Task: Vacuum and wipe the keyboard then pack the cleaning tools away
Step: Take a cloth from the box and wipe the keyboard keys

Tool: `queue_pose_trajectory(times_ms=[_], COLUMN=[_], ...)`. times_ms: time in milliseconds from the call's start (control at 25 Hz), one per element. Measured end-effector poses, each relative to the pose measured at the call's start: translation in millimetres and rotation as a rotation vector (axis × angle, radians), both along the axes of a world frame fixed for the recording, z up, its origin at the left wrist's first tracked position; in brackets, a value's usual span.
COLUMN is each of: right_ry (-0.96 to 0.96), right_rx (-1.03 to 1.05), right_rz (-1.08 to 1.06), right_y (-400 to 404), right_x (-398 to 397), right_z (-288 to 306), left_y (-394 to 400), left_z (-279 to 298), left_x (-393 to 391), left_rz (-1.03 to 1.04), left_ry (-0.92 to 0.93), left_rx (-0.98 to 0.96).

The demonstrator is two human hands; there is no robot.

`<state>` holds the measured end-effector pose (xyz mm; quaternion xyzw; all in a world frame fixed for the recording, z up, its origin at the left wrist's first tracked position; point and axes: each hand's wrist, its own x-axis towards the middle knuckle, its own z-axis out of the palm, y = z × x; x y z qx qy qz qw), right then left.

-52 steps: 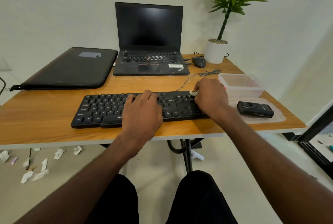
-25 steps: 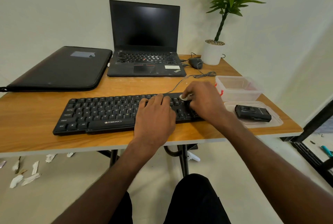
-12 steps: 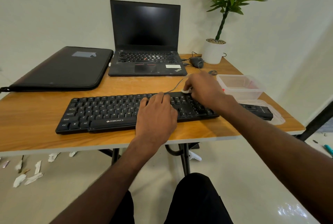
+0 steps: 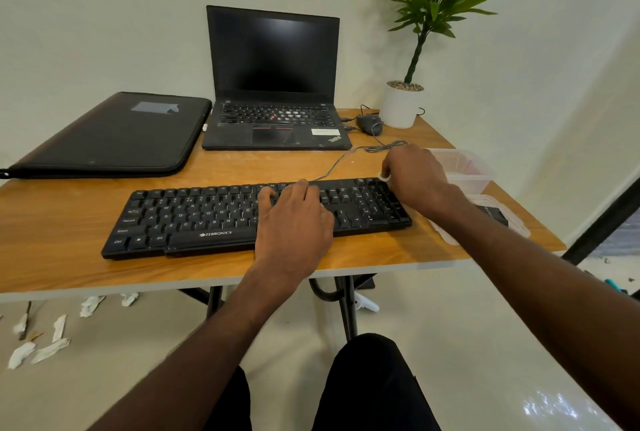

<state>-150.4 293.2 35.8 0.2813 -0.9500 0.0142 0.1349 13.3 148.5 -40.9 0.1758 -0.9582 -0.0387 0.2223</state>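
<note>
A black Zebronics keyboard (image 4: 194, 219) lies along the front of the wooden table (image 4: 62, 267). My left hand (image 4: 294, 219) presses flat on its middle keys, fingers spread. My right hand (image 4: 415, 177) is at the keyboard's far right corner, closed around a small white wipe (image 4: 384, 177) that only peeks out at the fingertips. A black handheld vacuum (image 4: 495, 215) lies on a clear lid (image 4: 516, 222) at the right, partly hidden by my right forearm. A clear plastic box (image 4: 467, 167) stands just behind it.
An open black laptop (image 4: 273, 84) and a black sleeve (image 4: 114, 136) sit at the back. A mouse (image 4: 370, 124) and a potted plant (image 4: 403, 104) stand back right, with the keyboard cable (image 4: 384, 146) coiled nearby. Paper scraps (image 4: 38, 351) litter the floor.
My right hand has moved with the wipe from the right-hand keys up to the keyboard's far right corner. The left hand has slid rightwards along the keys and stays pressed there.
</note>
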Motion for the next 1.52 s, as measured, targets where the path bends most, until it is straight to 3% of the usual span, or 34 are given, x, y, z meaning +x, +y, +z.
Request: queue_pose_trajectory(times_ms=[200, 440, 520, 680, 960, 1120, 1400, 1520], right_ry=[0.061, -0.097, -0.093, -0.032, -0.051, -0.009, 0.024, 0.056], right_rx=[0.069, 0.088, 0.025, -0.035, -0.056, -0.138, -0.078, -0.069], right_rz=[0.012, 0.356, 0.303, 0.001, 0.296, 0.054, -0.078, 0.005], right_y=[-11.6, -47.6, -43.0, -17.2, -31.2, -6.3, 16.3, 1.4], right_x=[17.2, 25.4, 15.5, 0.0, 32.9, 14.3, 24.5, 39.8], right_z=[-1.1, 12.0, 10.3, 2.9, -9.4, -10.7, -13.0, -11.1], left_y=[1.4, 1.8, 1.9, 1.8, 3.2, 1.8, 0.7, 1.2], left_z=[0.2, 2.0, 2.5, 2.9, 3.5, 3.8, 0.2, 0.1], left_x=[-0.2, 1.2, 2.0, 2.1, 2.2, 1.8, -0.5, -2.0], left_rz=[-0.003, 0.009, 0.012, 0.005, 0.003, 0.001, -0.002, -0.010], left_ry=[-0.006, -0.008, -0.004, 0.005, -0.004, -0.002, 0.007, -0.003], left_rx=[0.003, -0.026, -0.017, -0.006, -0.010, 0.010, 0.025, 0.034])
